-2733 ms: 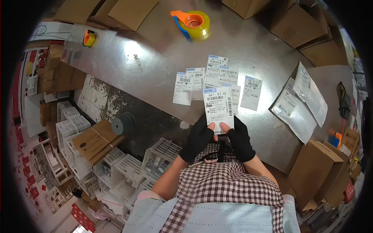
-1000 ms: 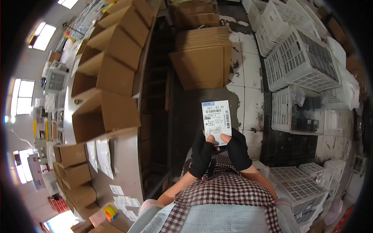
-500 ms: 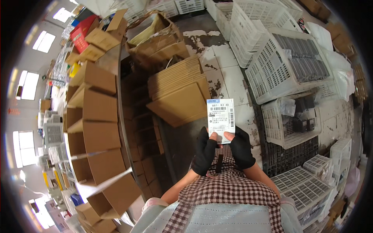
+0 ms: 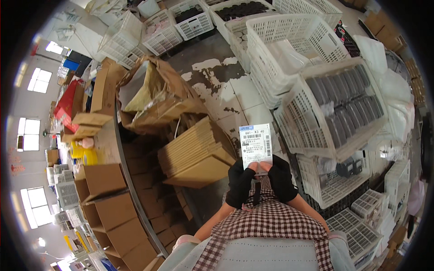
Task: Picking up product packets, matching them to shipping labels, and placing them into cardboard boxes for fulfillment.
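At left, got open cartons [image 4: 116, 212] in a row, then stacked flat cardboard [image 4: 199, 158], then, near centre, pinching with left hand [image 4: 240, 183] the near edge of white label [image 4: 256, 147], printed side up, also pinching with right hand [image 4: 281, 180] just alongside, then white crate [image 4: 298, 119] of grey cases [image 4: 350, 122] at right.

One label [image 4: 256, 147], two gloves [image 4: 282, 179]
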`<action>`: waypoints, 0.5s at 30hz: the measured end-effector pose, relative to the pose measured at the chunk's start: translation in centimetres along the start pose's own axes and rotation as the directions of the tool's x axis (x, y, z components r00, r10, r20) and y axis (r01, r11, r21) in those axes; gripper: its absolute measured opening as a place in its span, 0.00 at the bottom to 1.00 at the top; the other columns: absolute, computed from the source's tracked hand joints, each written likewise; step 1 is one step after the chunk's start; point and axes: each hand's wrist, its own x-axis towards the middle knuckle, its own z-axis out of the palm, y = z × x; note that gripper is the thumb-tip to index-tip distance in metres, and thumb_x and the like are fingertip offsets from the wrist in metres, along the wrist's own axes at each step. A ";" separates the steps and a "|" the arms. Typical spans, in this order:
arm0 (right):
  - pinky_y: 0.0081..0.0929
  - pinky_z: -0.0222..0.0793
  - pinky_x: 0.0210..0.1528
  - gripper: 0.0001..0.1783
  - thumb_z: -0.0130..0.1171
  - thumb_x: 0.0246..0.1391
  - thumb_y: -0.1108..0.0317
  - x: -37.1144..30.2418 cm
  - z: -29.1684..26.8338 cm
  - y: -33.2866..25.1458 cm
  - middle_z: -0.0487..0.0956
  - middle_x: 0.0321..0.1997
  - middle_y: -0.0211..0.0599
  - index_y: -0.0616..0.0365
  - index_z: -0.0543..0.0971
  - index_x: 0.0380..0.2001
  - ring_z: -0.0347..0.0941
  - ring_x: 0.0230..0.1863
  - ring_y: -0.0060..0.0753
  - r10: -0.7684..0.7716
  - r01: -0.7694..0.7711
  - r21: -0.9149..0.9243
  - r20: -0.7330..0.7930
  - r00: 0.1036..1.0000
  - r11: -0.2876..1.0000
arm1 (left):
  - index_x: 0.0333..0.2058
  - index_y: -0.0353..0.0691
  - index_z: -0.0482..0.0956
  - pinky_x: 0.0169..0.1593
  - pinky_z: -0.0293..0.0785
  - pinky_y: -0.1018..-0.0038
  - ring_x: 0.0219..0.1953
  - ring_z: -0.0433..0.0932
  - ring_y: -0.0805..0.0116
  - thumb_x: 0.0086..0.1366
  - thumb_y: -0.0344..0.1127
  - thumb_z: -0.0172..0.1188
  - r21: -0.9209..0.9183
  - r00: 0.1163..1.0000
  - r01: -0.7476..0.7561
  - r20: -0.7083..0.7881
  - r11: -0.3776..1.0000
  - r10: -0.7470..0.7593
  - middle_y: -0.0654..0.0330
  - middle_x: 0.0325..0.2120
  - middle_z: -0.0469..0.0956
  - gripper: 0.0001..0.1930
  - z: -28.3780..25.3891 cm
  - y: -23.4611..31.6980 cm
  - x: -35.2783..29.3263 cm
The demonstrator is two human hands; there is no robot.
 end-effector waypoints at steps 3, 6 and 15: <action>0.19 0.65 0.39 0.12 0.54 0.49 0.70 4.8 -0.8 -1.9 0.78 0.33 0.32 0.65 0.77 0.36 0.71 0.34 0.20 0.004 -0.005 0.040 0.007 1.000 0.999 | 0.39 0.34 0.75 0.33 0.70 0.81 0.31 0.73 0.78 0.58 0.32 0.55 -0.056 0.999 0.015 -0.028 0.998 -0.017 0.62 0.31 0.77 0.11 1.7 2.2 4.3; 0.18 0.65 0.38 0.12 0.56 0.48 0.69 8.7 -0.9 -3.8 0.78 0.32 0.32 0.65 0.77 0.35 0.71 0.34 0.19 0.018 -0.018 -0.005 0.031 0.999 1.000 | 0.38 0.33 0.76 0.36 0.69 0.79 0.32 0.73 0.77 0.58 0.31 0.55 -0.043 0.999 0.034 -0.037 0.998 -0.036 0.62 0.31 0.77 0.11 2.4 4.1 8.0; 0.20 0.66 0.38 0.11 0.53 0.51 0.66 24.8 0.1 -6.7 0.76 0.32 0.29 0.62 0.75 0.35 0.69 0.36 0.19 0.013 -0.010 -0.056 0.049 0.999 0.998 | 0.42 0.28 0.72 0.40 0.69 0.75 0.35 0.74 0.68 0.58 0.32 0.53 -0.155 0.972 0.235 0.048 0.960 -0.230 0.55 0.36 0.75 0.15 0.1 8.7 24.0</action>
